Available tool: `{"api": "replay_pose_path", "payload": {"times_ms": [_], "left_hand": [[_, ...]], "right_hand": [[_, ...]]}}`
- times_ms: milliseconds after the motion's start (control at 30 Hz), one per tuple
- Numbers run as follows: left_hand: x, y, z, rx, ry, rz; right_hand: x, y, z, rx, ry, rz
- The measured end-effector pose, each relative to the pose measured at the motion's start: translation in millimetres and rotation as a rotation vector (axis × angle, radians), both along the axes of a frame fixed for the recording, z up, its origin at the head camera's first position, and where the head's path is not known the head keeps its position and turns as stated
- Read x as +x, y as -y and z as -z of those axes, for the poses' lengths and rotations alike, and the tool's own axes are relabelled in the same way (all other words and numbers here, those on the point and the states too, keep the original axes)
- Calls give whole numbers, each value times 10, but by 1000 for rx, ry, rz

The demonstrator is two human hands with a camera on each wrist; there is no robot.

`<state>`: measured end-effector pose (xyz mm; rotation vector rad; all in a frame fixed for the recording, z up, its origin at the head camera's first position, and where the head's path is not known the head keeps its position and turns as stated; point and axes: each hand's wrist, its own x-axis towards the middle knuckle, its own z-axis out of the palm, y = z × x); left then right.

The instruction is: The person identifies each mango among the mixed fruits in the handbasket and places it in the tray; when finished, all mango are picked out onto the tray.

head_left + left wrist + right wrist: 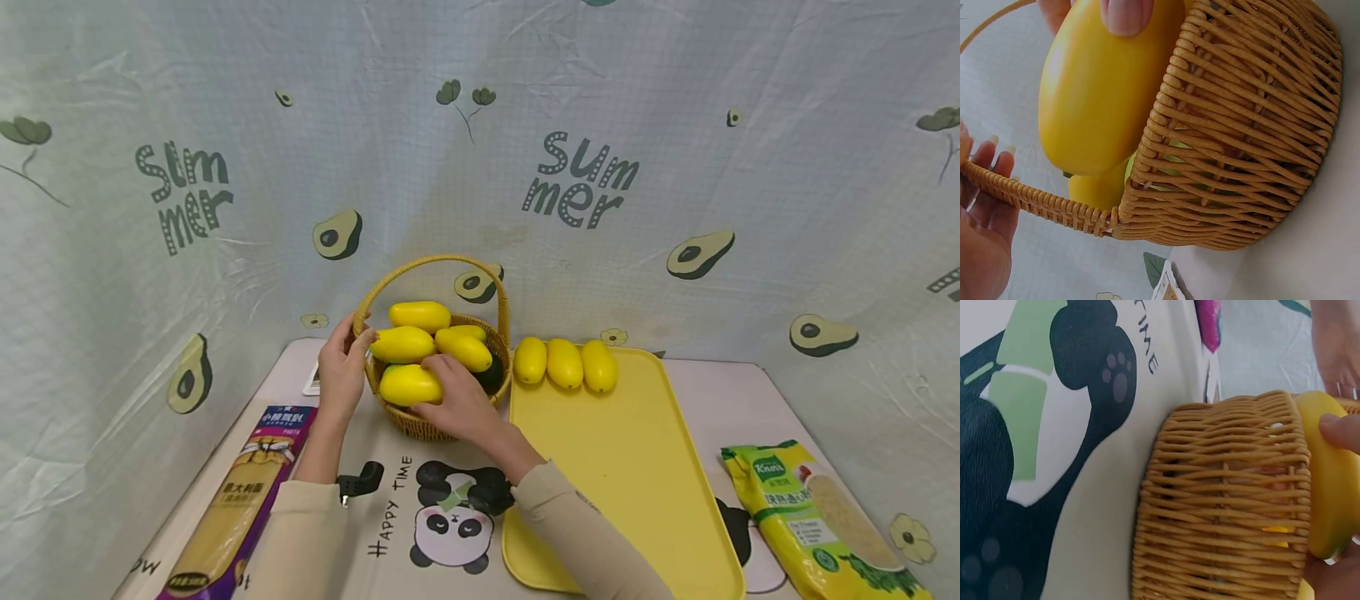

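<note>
A wicker basket (420, 427) with a tall arched handle stands at the back of the table, heaped with several yellow oval fruits and a dark green one (491, 377). My left hand (343, 371) holds the left side of the handle, fingers behind it in the left wrist view. With thumb and fingers, my right hand (461, 400) grips the front yellow oval fruit (409, 385) at the basket's rim. That fruit (1100, 94) leans over the wicker edge in the left wrist view. Another yellow fruit (403, 344) lies just behind it, close to my left thumb.
A yellow tray (600, 467) right of the basket bears three yellow fruits (565, 363) along its back edge. A pasta packet (240, 500) lies at the left, a Knorr bag (821, 521) at the right. A printed curtain (480, 167) encloses the table's back and sides.
</note>
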<state>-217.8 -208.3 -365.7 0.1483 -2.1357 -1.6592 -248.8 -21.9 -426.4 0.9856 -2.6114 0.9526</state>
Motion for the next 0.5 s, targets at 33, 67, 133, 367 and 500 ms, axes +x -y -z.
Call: {"api": "replay_pose_path", "payload": {"times_ms": [33, 67, 133, 367, 500], "left_hand": [[-1, -1, -2, -2, 1, -1], [-1, -2, -4, -3, 3, -3], [-2, -2, -7, -2, 3, -3], [-5, -5, -7, -1, 7, 1], [-5, -4, -2, -5, 12, -1]], "right_hand": [[1, -15, -7, 13, -2, -7], [2, -31, -13, 26, -7, -16], [2, -59, -28, 47, -17, -35], [25, -160, -70, 97, -7, -69], [34, -220, -66, 96, -28, -64]]}}
